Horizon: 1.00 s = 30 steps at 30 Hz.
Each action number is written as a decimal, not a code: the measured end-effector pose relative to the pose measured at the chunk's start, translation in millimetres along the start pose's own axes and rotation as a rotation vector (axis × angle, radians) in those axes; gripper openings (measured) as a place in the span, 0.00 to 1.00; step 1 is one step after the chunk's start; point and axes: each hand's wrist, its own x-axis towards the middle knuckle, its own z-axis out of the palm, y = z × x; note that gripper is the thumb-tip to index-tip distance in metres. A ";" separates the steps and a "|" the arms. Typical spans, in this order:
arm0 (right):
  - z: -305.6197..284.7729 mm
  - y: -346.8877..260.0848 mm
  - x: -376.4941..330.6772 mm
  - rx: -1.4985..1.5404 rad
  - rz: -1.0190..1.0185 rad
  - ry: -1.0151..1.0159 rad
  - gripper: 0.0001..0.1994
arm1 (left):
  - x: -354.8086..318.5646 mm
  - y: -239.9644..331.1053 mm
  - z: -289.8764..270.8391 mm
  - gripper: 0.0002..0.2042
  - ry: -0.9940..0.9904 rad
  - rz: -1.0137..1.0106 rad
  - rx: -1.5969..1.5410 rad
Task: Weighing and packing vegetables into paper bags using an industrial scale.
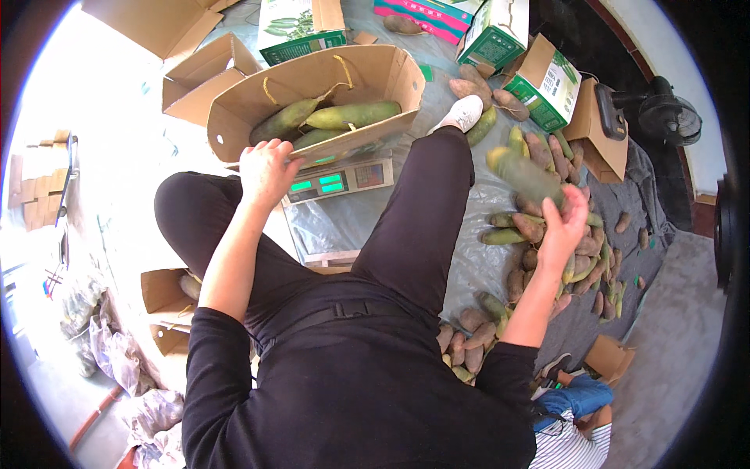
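An open cardboard box (328, 68) with yellow rope handles sits on a digital scale (367, 175) whose displays glow green. Inside it lie several long green radishes (353, 116). My left hand (268, 170) is closed over the box's near rim, at its left part. Out to the right, my right hand (564, 227) grips one end of another green radish (525, 173), smeared by motion, above a heap of produce. That heap mixes green radishes with brownish, sweet-potato-like roots (528, 227).
Printed green-and-white cartons (547, 82) and a pink box (426, 19) stand at the far side. A black fan (670, 113) is at far right. Behind on the right, a person in a striped top (574, 445) sits low. Plastic bags (117, 352) lie at left.
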 end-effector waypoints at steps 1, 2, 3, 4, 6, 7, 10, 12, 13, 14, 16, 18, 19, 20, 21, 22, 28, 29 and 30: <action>9.1 -16.0 10.0 0.047 -0.069 -0.004 0.23 | -0.5 -0.7 -0.2 0.11 -0.007 -0.003 0.005; 18.4 -30.2 18.8 0.044 -0.072 -0.003 0.23 | 0.1 -0.5 0.0 0.11 -0.014 -0.003 0.006; 29.6 -41.2 26.8 0.167 -0.112 -0.037 0.23 | -0.3 -0.5 -0.7 0.11 -0.013 -0.006 0.006; 41.1 -51.7 33.0 0.286 -0.151 -0.068 0.22 | -0.1 0.3 -1.3 0.11 -0.012 -0.001 0.004; 73.9 -70.7 38.9 0.452 -0.137 -0.092 0.22 | 0.0 0.4 -3.0 0.10 -0.011 0.001 0.002; 91.7 -78.8 38.4 0.553 -0.105 -0.160 0.21 | -0.6 -0.3 -3.3 0.11 -0.012 0.005 -0.003; 149.7 -93.2 30.7 0.685 -0.020 -0.318 0.20 | -0.6 0.1 -3.8 0.11 -0.012 0.013 -0.002; 185.5 -93.6 19.0 0.633 0.093 -0.477 0.20 | -1.6 -0.3 -2.5 0.11 -0.012 0.015 0.006; 200.2 -84.6 16.4 0.657 0.160 -0.562 0.22 | -1.4 -0.6 -1.9 0.11 -0.006 0.018 0.003; 204.7 -75.6 15.0 0.524 0.113 -0.586 0.23 | -0.9 -0.4 -1.3 0.11 -0.001 0.022 -0.002; 206.2 -59.2 16.2 0.342 0.003 -0.607 0.25 | -1.0 -1.2 -0.2 0.11 -0.001 0.029 -0.009; 190.2 -40.9 20.9 0.367 0.062 -0.541 0.20 | -2.0 -2.7 2.0 0.11 -0.008 0.032 -0.017; 175.6 -30.5 21.9 0.356 0.105 -0.505 0.18 | -2.2 -3.3 1.1 0.11 -0.011 0.026 -0.009; 161.0 -13.6 22.1 0.309 0.136 -0.458 0.17 | -2.3 -3.5 0.3 0.12 -0.015 0.021 -0.001; 145.1 4.1 21.8 0.261 0.165 -0.407 0.16 | -1.0 -2.5 -0.3 0.12 -0.023 0.027 -0.007; 129.9 16.9 17.6 0.204 0.260 -0.369 0.15 | -1.1 -3.1 -1.3 0.12 -0.030 0.017 0.003; 59.5 130.3 -50.9 -0.062 0.573 -0.227 0.11 | -1.0 -1.2 -1.2 0.11 -0.034 0.014 0.020; 52.2 148.3 -66.7 -0.089 0.616 -0.204 0.10 | -0.7 -1.1 -0.3 0.11 -0.041 0.016 0.018; 44.1 169.6 -81.9 -0.091 0.664 -0.239 0.11 | -0.3 -1.2 0.4 0.11 -0.040 0.011 0.023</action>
